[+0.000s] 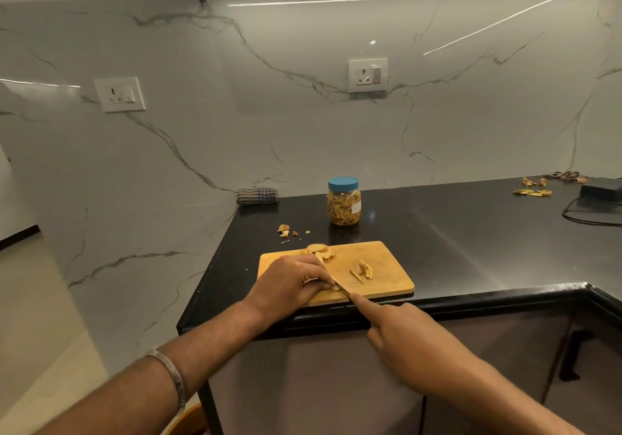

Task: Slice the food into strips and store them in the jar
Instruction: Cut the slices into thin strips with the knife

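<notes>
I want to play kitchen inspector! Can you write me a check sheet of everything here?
Surface: glossy black stone counter.
Job's things: rectangular wooden cutting board holding pale food slices and cut strips; blue-lidded clear plastic jar, lid on, holding strips; knife.
Clutter: peel scraps behind the board; more scraps far right; folded checked cloth.
Hands: left hand pinches food; right hand grips the knife.
Cables: black cable from a black box.
Surroundings: marble wall, two white sockets.
</notes>
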